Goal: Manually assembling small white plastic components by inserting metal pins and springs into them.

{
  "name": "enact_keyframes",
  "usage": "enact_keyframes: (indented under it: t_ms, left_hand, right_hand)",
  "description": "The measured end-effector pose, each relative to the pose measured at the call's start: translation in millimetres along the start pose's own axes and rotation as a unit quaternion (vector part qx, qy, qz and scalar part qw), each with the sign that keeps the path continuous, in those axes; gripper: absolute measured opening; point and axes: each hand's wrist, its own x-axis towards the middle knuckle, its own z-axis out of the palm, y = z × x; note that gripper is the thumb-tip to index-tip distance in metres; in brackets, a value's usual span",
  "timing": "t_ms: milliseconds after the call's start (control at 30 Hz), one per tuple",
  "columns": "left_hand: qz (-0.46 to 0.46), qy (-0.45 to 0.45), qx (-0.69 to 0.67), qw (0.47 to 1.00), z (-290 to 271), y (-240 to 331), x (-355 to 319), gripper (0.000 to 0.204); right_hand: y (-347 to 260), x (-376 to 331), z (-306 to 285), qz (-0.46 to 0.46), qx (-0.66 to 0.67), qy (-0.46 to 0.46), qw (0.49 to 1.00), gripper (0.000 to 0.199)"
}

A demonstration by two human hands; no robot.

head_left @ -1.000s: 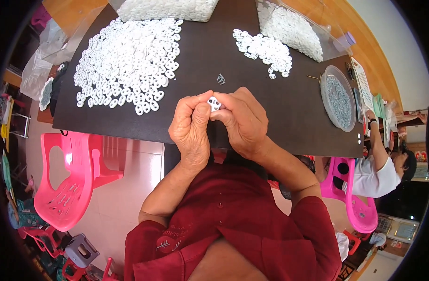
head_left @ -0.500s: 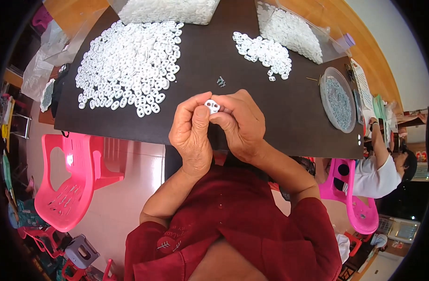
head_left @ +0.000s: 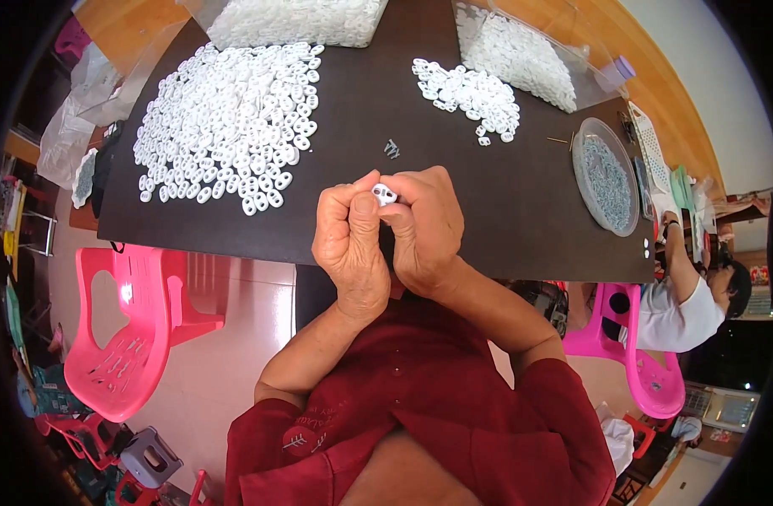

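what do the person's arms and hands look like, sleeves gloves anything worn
Both hands are bare: no gloves, rings, or watch show on the left hand or the right hand. The forearms are bare too. The person wears a dark red short-sleeved shirt with small buttons down the front and a small pale embroidered mark on the left sleeve, which ends above the elbow.
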Motion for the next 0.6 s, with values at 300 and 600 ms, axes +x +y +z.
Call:
enact_keyframes:
  t_ms: [300, 600]
  left_hand:
    - [0.052, 0.016, 0.034, 0.998, 17, 2, 1, 0.018]
    - [0.006, -0.015, 0.085, 0.996, 20, 9, -1, 0.019]
  right_hand:
    - [3, 5, -4, -0.02, 0.001, 0.034, 0.999, 0.013]
    - [13, 4, -17, -0.025, 0.002, 0.007, 1.0, 0.019]
